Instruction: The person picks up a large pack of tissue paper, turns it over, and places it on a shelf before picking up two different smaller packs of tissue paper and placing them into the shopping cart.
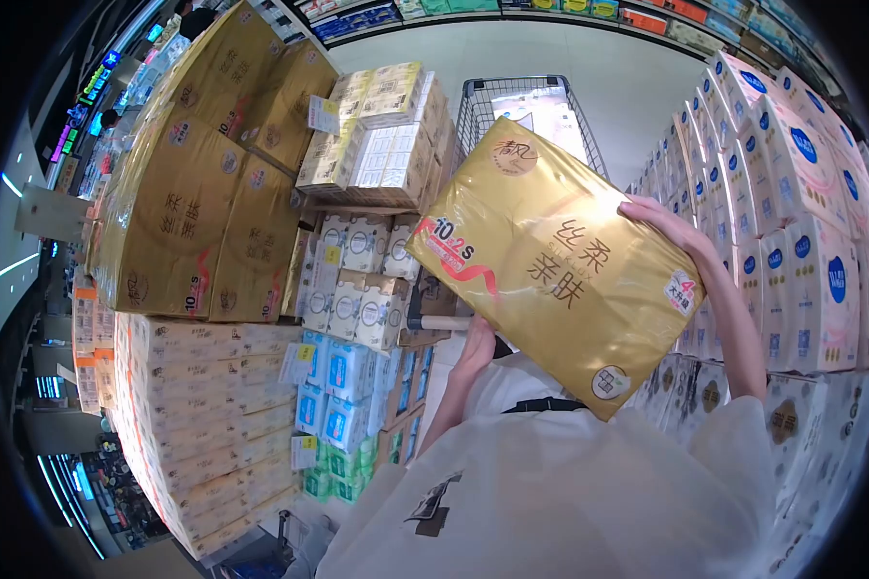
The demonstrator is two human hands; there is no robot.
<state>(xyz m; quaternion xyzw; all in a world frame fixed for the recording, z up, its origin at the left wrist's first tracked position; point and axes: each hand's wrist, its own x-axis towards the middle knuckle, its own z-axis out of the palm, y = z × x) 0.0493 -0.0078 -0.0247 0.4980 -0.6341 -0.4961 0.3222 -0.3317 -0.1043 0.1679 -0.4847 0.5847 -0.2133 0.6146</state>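
A large gold plastic-wrapped tissue pack (541, 261) is held tilted in front of my chest, with a red ribbon print and Chinese lettering on its face. My right hand (661, 224) grips its upper right edge, fingers over the rim. At the lower left edge, my left hand (478, 343) holds the pack from beneath, its fingers mostly hidden. Beyond the pack stands a shopping cart (466, 106), partly covered by it; a white package (550, 116) lies inside. The cart's handle (439, 323) shows near my left hand.
Tall stacks of gold tissue packs (193, 183) rise on the left above pale packs (212, 415). Smaller tissue bundles (367, 299) are stacked beside them. White tissue packs with blue logos (792, 251) line the right. A stocked shelf (512, 8) runs across the far side of the aisle floor (406, 48).
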